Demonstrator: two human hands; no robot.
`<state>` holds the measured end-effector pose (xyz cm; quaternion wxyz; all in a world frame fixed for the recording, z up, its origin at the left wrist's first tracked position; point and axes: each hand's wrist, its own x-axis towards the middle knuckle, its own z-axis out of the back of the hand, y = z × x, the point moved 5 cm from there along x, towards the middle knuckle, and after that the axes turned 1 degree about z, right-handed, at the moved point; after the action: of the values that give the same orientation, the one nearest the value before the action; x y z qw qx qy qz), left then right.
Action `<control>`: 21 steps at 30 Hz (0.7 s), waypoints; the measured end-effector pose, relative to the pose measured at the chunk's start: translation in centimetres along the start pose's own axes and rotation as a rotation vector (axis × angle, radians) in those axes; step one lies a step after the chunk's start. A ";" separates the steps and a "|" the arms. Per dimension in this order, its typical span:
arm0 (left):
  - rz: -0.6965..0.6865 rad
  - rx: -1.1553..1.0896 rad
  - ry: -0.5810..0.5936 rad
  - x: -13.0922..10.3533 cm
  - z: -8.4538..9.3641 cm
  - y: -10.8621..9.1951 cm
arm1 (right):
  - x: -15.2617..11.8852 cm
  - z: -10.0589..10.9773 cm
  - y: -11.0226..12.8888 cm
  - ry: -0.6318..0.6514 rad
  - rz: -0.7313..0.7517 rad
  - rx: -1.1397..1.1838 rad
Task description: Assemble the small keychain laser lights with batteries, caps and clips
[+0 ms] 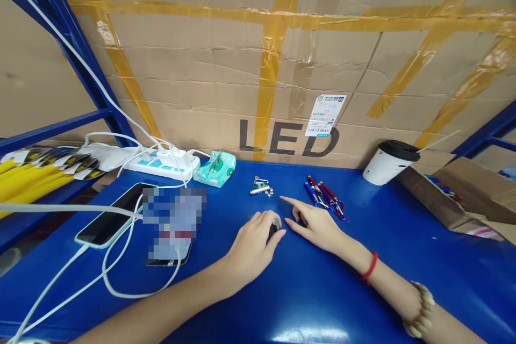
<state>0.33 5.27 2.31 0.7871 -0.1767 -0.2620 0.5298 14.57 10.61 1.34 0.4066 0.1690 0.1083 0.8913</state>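
Observation:
My left hand (253,242) is closed, pinching a small dark cylindrical piece (276,224) with a shiny end; the fingers hide most of it. Just to its right, my right hand (316,226) has its index finger stretched toward several small button cells (270,192), apart from them, and it holds nothing that I can see. Beside the cells lie a silver penlight-like tube (259,190) and a green carabiner clip (263,183). Beyond my right hand rests a group of red and blue pen-shaped keychain lights (322,192) with carabiner clips.
At left are a phone (115,217), a second blurred-out phone (183,259), white cables and a power strip (161,165). A tissue pack (216,168) sits behind. To the right stand a lidded paper cup (387,164) and an open cardboard box (447,209). A large carton (201,75) backs the blue table.

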 end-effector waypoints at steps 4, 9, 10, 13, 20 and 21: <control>-0.026 -0.163 0.024 -0.5 -0.8 -0.3 | 0.9 -0.4 0.4 -0.024 0.017 -0.117; -0.074 -0.203 0.041 -1.0 -1.1 -0.4 | 2.5 -1.4 0.2 0.008 0.001 -0.214; -0.082 -0.209 0.047 -1.0 -1.2 -0.4 | 2.7 -1.5 0.2 0.018 -0.001 -0.224; -0.106 -0.254 0.059 -1.1 -1.1 -0.2 | 2.9 -1.6 0.3 0.033 -0.003 -0.240; -0.042 -0.383 0.004 -0.8 -0.6 0.3 | 2.7 -1.8 0.2 0.051 0.021 -0.271; -0.016 -0.409 0.001 -0.8 -0.7 0.5 | 2.7 -1.9 0.2 0.058 0.031 -0.280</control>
<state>0.15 4.72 1.35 0.7391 -0.3310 -0.3650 0.4594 12.02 12.47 0.28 0.4091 0.0863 -0.0078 0.9084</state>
